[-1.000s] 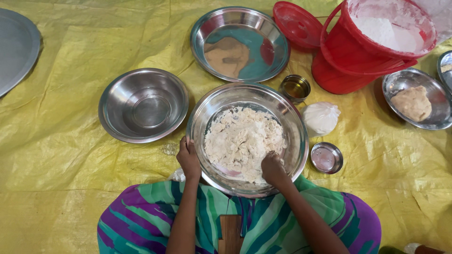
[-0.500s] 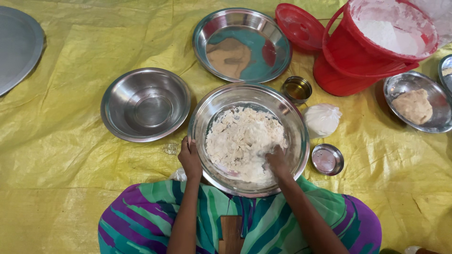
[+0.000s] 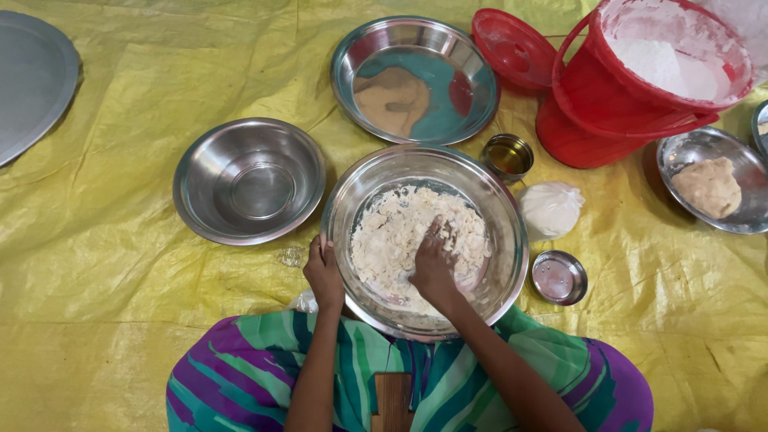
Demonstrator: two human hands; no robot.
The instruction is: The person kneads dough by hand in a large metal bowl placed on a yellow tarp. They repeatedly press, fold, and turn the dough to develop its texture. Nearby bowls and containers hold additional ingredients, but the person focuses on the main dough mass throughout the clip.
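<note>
Head view: left hand (image 3: 323, 272) clasps mixing bowl (image 3: 512, 264) rim; right hand (image 3: 433, 264), seemingly half-curled, presses crumbly dough (image 3: 384, 240).

Three steel bowls (image 3: 250, 181) (image 3: 425, 240) (image 3: 711, 190), two plates (image 3: 414, 80) (image 3: 36, 80) — one red bucket (image 3: 640, 88), one lid (image 3: 512, 48)

empty steel bowl (image 3: 250, 181), red bucket (image 3: 632, 120), steel plate (image 3: 414, 80)

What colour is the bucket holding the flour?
Red bucket, with a matching red lid beside it; head view.
</note>
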